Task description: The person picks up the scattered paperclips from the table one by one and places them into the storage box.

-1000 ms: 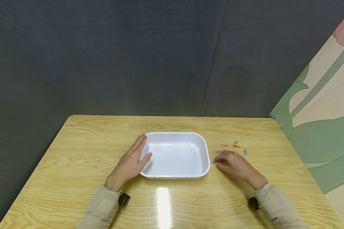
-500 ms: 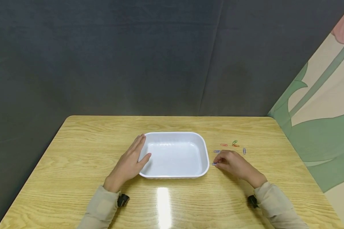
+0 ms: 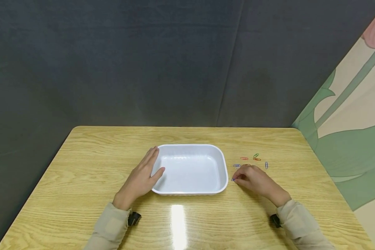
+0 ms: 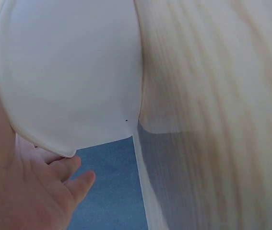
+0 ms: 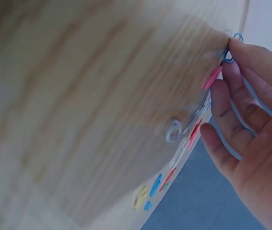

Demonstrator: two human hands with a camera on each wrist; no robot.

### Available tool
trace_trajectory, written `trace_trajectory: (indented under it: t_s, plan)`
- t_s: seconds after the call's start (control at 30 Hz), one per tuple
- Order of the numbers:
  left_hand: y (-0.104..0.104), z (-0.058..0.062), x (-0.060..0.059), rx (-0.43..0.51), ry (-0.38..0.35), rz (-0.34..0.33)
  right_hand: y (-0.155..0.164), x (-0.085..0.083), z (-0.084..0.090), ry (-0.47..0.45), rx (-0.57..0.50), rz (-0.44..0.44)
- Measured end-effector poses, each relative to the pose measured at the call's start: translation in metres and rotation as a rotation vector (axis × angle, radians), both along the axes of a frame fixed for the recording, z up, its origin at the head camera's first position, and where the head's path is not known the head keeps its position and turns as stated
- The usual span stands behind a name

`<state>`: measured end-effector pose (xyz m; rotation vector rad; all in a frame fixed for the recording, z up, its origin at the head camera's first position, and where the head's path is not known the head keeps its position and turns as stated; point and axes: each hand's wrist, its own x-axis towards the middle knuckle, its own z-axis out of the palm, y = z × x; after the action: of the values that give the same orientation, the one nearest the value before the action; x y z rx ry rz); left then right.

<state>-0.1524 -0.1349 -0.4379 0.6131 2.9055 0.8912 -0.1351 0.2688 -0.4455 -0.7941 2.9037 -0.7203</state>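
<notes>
Barely any movement over the last second: the right hand (image 3: 256,182) has drawn its fingers in a touch tighter over the blue paper clip (image 3: 233,179) by the white tray (image 3: 192,191), so the pick-up looks under way but the clip is not yet lifted off the table (image 3: 81,166). Fingertips curl down and pinch it, narrow grip, at the tray's 3 o'clock side. The loose clips (image 3: 253,159) lie at the hand's 12 o'clock. The left hand (image 3: 140,180) hasn't budged, lying flat, fingers straight, against the tray's 9 o'clock rim.
</notes>
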Motion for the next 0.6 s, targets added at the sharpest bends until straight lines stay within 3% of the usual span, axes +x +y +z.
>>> trace_trajectory:
  t_s: [0.2,0.6]
  plan:
    - [0.000,-0.001,0.000,-0.005,0.004,0.000,-0.001,0.003,0.000,0.038,0.002,-0.005]
    - [-0.001,-0.001,0.000,0.010,0.016,-0.003,0.001,0.008,0.015,-0.048,-0.071,-0.067]
